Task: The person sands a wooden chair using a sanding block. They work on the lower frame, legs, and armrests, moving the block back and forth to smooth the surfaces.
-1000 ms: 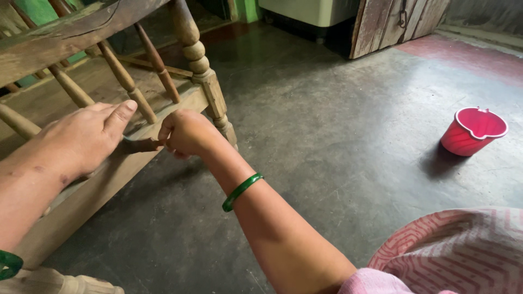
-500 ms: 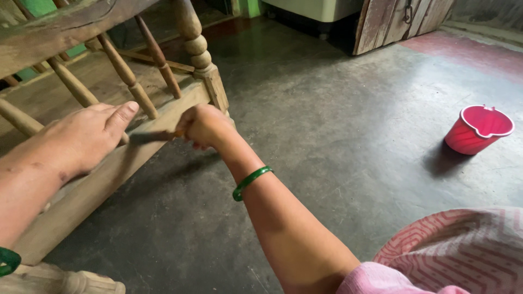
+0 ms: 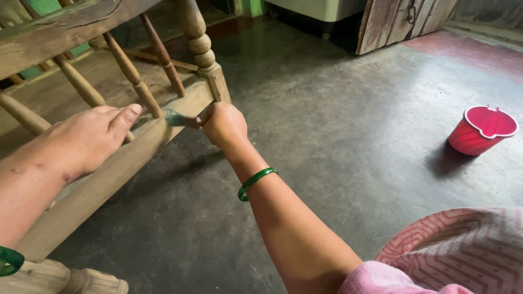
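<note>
Gripping: the right hand (image 3: 224, 124) was closed in a fist around a small tool (image 3: 178, 119), thumb side turned toward the chair (image 3: 103, 174).
Tool: only its greyish end showed, sticking out of the fist toward the chair's side rail; whether brush or blade I cannot tell, and the tip appeared to touch the rail just below a turned spindle (image 3: 133, 76).
Right arm: stretched out nearly straight from the lower right, forearm bare, wrist level, a green bangle (image 3: 256, 182) loose on the forearm behind the wrist.
Left hand (image 3: 92, 139): lay open and flat, palm down on the same rail, fingers together, thumb pointing at the tool and stopping just short of it; it gripped nothing.
Left arm: came in from the left edge, resting low along the chair's frame, another green band at the bottom left corner.
Chair: worn bare wood, tipped over, its thick turned leg (image 3: 200, 43) just above the right hand.
Floor (image 3: 327, 136): grey concrete, spreading away from the chair to the right.
Bucket (image 3: 482, 129): red, tilted on the floor, well apart from the chair on the far right.
Cloth (image 3: 463, 245): pink and white patterned, at the lower right, far from the chair.
</note>
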